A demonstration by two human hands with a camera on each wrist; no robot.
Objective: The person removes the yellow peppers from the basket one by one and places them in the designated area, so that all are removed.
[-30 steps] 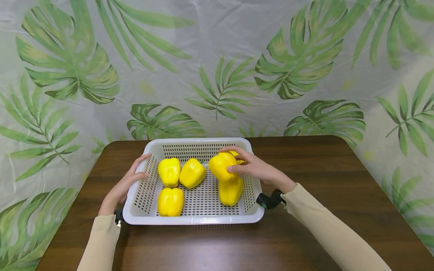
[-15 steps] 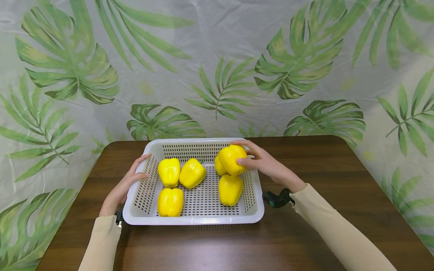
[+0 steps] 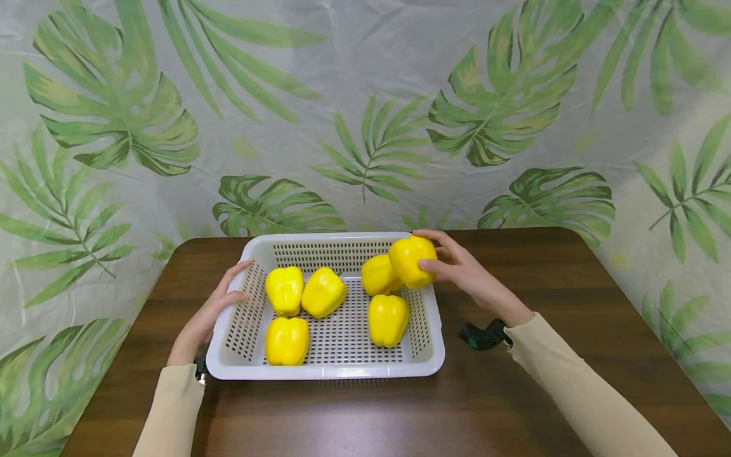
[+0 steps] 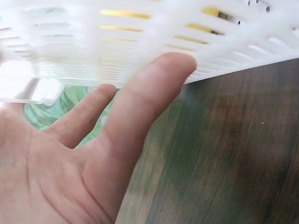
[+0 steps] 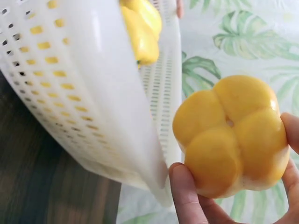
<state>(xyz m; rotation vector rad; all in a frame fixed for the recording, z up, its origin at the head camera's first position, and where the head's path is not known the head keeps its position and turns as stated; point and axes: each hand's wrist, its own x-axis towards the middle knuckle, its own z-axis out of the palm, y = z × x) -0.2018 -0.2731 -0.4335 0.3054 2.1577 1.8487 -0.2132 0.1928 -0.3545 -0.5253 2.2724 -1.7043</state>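
Note:
My right hand (image 3: 465,270) holds a yellow bell pepper (image 3: 412,261) over the back right corner of a white slotted basket (image 3: 325,372). The right wrist view shows the lobed bottom of this bell pepper (image 5: 231,135), with thumb and fingers at its sides. At the basket's left rim rests my left hand (image 3: 208,311), its thumb and a finger reaching over the edge. In the left wrist view, the thumb (image 4: 135,107) is extended against the slotted wall. Several other yellow bell peppers lie inside: three toward the left, another (image 3: 388,320) at the right, and one (image 3: 378,275) partly behind the held one.
The basket stands on a dark brown wooden table (image 3: 542,355) near its back edge. A pale cloth (image 3: 365,63) with green leaf prints hangs behind. A black device (image 3: 484,335) is strapped to the right wrist.
My right hand has moved right with the bell pepper, from over the basket's right part to its back right rim, uncovering the bell pepper beneath. The left hand stays put.

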